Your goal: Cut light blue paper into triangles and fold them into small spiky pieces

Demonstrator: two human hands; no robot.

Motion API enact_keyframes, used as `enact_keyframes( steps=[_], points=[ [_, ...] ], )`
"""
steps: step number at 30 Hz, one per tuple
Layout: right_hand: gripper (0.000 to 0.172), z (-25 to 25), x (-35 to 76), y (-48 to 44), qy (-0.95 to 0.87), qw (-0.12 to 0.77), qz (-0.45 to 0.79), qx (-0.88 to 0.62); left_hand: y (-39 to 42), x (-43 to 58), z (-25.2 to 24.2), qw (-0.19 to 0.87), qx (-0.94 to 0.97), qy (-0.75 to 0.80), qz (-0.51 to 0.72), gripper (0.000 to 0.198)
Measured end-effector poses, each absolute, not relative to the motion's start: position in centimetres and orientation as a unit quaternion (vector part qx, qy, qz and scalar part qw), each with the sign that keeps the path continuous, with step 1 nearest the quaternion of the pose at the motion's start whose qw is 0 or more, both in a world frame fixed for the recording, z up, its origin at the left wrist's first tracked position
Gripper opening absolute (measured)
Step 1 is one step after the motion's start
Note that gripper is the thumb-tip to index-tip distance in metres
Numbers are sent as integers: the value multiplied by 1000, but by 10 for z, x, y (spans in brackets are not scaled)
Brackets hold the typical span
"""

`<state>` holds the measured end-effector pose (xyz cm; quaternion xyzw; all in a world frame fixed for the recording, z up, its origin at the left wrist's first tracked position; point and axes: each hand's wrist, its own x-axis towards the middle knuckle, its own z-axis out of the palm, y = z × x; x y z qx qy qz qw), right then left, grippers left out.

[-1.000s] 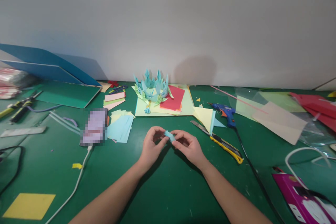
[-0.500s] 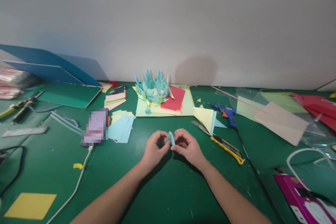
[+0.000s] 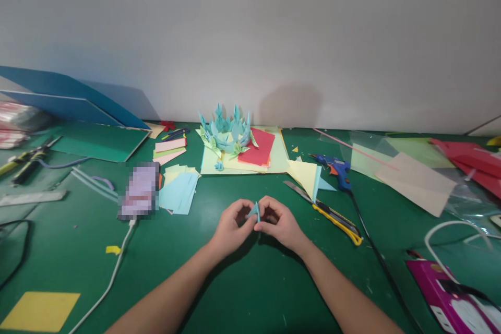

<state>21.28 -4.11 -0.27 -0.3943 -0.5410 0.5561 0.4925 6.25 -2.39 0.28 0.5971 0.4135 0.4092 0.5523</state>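
Between my two hands, just above the green table, is a small folded piece of light blue paper (image 3: 255,211). My left hand (image 3: 235,225) pinches it from the left with thumb and fingers. From the other side my right hand (image 3: 279,223) pinches it too, its fingertips covering part of the folds. Beyond the hands stands a ring of folded blue and green paper pieces (image 3: 226,133), resting on pale sheets. A small blue folded paper (image 3: 219,165) lies at its front.
A yellow utility knife (image 3: 336,224), blade out, lies right of my hands, near a blue glue gun (image 3: 332,168) with its cord. Left are blue paper sheets (image 3: 180,193) and a phone (image 3: 139,190) on a white cable. A red sheet (image 3: 257,147) lies behind.
The folded blue paper has turned in my fingers and now shows a narrower, pointed side. Both hands stay in nearly the same place; the view has shifted slightly.
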Motion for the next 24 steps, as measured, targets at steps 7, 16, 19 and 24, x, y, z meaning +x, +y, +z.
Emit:
enact_keyframes(
  steps=[7, 16, 19, 24],
  points=[
    [39, -4, 214, -41, -542, 486, 564, -391, -22, 62, 9, 634, 529, 405, 393, 34],
    [36, -7, 217, -40, -538, 497, 570, -371, -19, 61, 11, 689, 484, 386, 377, 40],
    [31, -7, 216, -41, -556, 509, 533, -384, -18, 61, 10, 655, 510, 393, 396, 34],
    [14, -5, 214, -42, -602, 545, 377, -445, -17, 60, 3, 527, 587, 432, 437, 24]
  ],
)
